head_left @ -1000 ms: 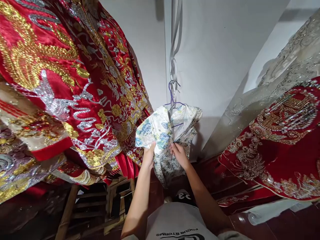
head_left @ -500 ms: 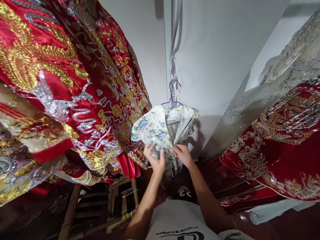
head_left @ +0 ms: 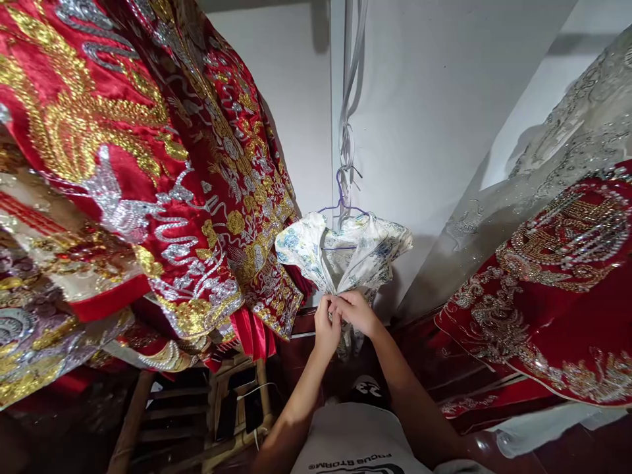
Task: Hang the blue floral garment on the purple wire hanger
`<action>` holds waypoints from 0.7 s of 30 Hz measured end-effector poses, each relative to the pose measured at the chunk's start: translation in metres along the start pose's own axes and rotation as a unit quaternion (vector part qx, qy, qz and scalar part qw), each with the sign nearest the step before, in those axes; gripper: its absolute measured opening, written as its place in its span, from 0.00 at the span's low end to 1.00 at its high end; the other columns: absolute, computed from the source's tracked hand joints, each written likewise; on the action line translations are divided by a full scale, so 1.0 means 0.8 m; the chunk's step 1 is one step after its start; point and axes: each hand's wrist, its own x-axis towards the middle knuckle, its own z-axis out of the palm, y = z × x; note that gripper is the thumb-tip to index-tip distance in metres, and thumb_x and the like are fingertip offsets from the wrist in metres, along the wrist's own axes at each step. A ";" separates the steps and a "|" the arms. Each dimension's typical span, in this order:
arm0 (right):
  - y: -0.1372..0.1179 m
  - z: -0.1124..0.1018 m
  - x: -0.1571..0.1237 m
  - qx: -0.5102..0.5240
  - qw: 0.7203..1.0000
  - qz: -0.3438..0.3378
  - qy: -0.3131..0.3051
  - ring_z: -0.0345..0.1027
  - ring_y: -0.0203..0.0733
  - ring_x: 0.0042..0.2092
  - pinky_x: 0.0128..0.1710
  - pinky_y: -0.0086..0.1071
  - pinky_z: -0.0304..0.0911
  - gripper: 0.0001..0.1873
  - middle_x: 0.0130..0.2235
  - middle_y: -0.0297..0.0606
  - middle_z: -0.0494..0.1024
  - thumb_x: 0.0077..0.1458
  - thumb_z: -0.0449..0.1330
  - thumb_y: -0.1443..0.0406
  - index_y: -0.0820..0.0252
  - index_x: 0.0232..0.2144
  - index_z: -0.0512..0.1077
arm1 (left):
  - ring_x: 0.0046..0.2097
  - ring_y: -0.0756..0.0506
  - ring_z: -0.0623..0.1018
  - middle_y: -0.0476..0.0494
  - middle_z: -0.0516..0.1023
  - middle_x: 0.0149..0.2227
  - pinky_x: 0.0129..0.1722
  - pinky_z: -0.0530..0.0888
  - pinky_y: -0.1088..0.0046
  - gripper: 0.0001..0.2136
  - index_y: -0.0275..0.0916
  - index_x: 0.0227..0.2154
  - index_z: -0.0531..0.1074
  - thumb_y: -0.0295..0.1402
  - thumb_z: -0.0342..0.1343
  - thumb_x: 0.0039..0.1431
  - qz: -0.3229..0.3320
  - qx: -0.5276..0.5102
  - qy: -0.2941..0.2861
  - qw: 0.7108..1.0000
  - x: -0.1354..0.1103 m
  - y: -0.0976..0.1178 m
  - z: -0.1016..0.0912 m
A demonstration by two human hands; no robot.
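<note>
Two bare hands, the left hand and the right hand, meet at the front of one shirt, each grip closed on its cloth, fingertips pinched together just below the neck opening. The shirt hangs by its shoulders on one thin purple hanger, with a curved hook and straight crossbar. Above the shirt, looped white cord runs down a smooth, pale wall; below lies a dark, glossy floor. The shirt is thin, creased white cloth with blue flowers. Left of it hangs a shiny red jacket, thick with gold and silver embroidery; right of it, one beaded red garment below sheer, sequinned pale fabric. Below and left of the shirt stands slatted wooden furniture.
</note>
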 end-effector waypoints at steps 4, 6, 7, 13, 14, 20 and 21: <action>-0.039 -0.015 0.015 0.093 0.991 -0.040 0.084 0.53 0.32 0.17 0.18 0.29 0.44 0.18 0.16 0.34 0.70 0.50 0.63 0.52 0.59 0.20 0.73 | 0.37 0.45 0.72 0.45 0.71 0.34 0.40 0.69 0.70 0.06 0.40 0.35 0.67 0.33 0.47 0.69 0.002 0.046 -0.027 0.999 -0.007 -0.006 -0.003; -0.078 -0.029 0.035 0.120 0.982 -0.083 0.124 0.55 0.31 0.19 0.18 0.28 0.43 0.17 0.18 0.34 0.71 0.48 0.64 0.54 0.60 0.19 0.72 | 0.37 0.45 0.72 0.45 0.70 0.33 0.40 0.68 0.70 0.08 0.40 0.34 0.66 0.34 0.47 0.69 0.003 0.056 -0.051 0.997 -0.010 -0.008 0.000; -0.099 -0.036 0.046 0.127 0.978 -0.097 0.131 0.55 0.30 0.19 0.18 0.28 0.43 0.16 0.18 0.34 0.71 0.48 0.64 0.55 0.60 0.20 0.72 | 0.37 0.45 0.72 0.45 0.70 0.33 0.40 0.68 0.70 0.08 0.40 0.34 0.66 0.34 0.46 0.70 0.004 0.057 -0.066 0.996 -0.012 -0.009 0.003; -0.143 -0.037 0.071 0.134 0.963 -0.155 0.173 0.54 0.30 0.19 0.20 0.28 0.48 0.14 0.18 0.31 0.69 0.54 0.61 0.57 0.60 0.24 0.74 | 0.34 0.46 0.70 0.47 0.68 0.31 0.36 0.68 0.69 0.09 0.41 0.32 0.62 0.35 0.45 0.70 -0.020 0.048 -0.196 0.979 -0.006 -0.003 0.011; -0.137 -0.032 0.066 0.125 0.965 -0.162 0.163 0.54 0.31 0.19 0.20 0.28 0.50 0.15 0.18 0.31 0.69 0.55 0.61 0.55 0.59 0.24 0.74 | 0.33 0.46 0.70 0.48 0.68 0.31 0.36 0.68 0.69 0.08 0.41 0.33 0.63 0.36 0.46 0.70 -0.032 0.037 -0.200 0.979 0.003 0.002 0.008; -0.123 -0.013 0.040 0.077 0.965 -0.199 0.151 0.57 0.32 0.19 0.22 0.29 0.53 0.18 0.16 0.30 0.67 0.59 0.59 0.54 0.58 0.23 0.72 | 0.39 0.45 0.75 0.46 0.72 0.36 0.43 0.71 0.67 0.18 0.43 0.60 0.60 0.40 0.48 0.72 0.065 -0.016 -0.026 0.997 0.117 0.069 -0.022; -0.127 -0.014 0.040 0.063 0.965 -0.205 0.149 0.57 0.33 0.19 0.22 0.29 0.53 0.17 0.16 0.30 0.68 0.59 0.59 0.55 0.58 0.23 0.72 | 0.39 0.46 0.75 0.45 0.73 0.37 0.43 0.71 0.67 0.16 0.42 0.59 0.63 0.40 0.47 0.72 0.096 0.002 -0.027 0.995 0.138 0.081 -0.026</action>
